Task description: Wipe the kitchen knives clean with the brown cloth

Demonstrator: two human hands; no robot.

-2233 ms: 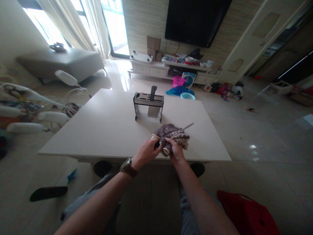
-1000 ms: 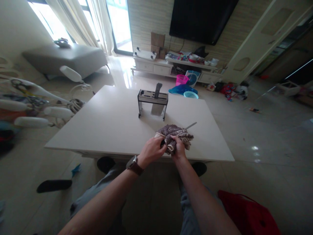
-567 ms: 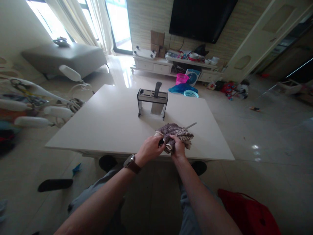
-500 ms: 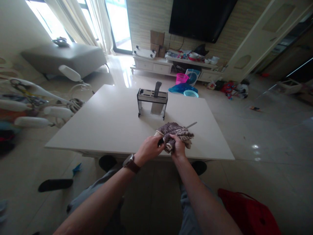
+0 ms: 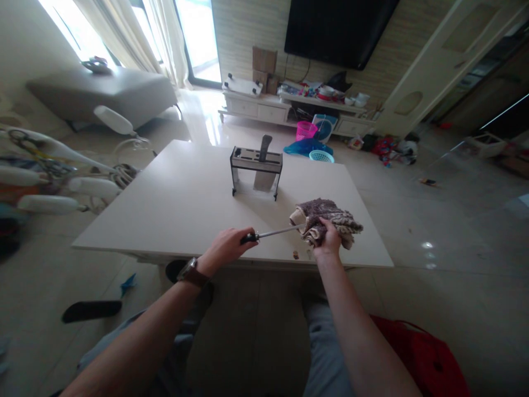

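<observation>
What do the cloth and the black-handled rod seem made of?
The cloth looks like matte, fuzzy fabric, from its shaggy surface and folds. The rod is probably smooth metal, given its grey sheen; its handle, plain black, may be plastic.

Legible text: none. Rod (image 5: 273, 232): no marking can be read on handle or shaft. Rack (image 5: 248, 157): no lettering can be read on the top plate or frame. Watch (image 5: 189, 269): dial too small to read. TV (image 5: 339, 30): no brand can be read on the bezel. Cartons (image 5: 264, 59): no label can be read. Items (image 5: 326, 92) on the cabinet (image 5: 270, 113): too small and blurred to read.
</observation>
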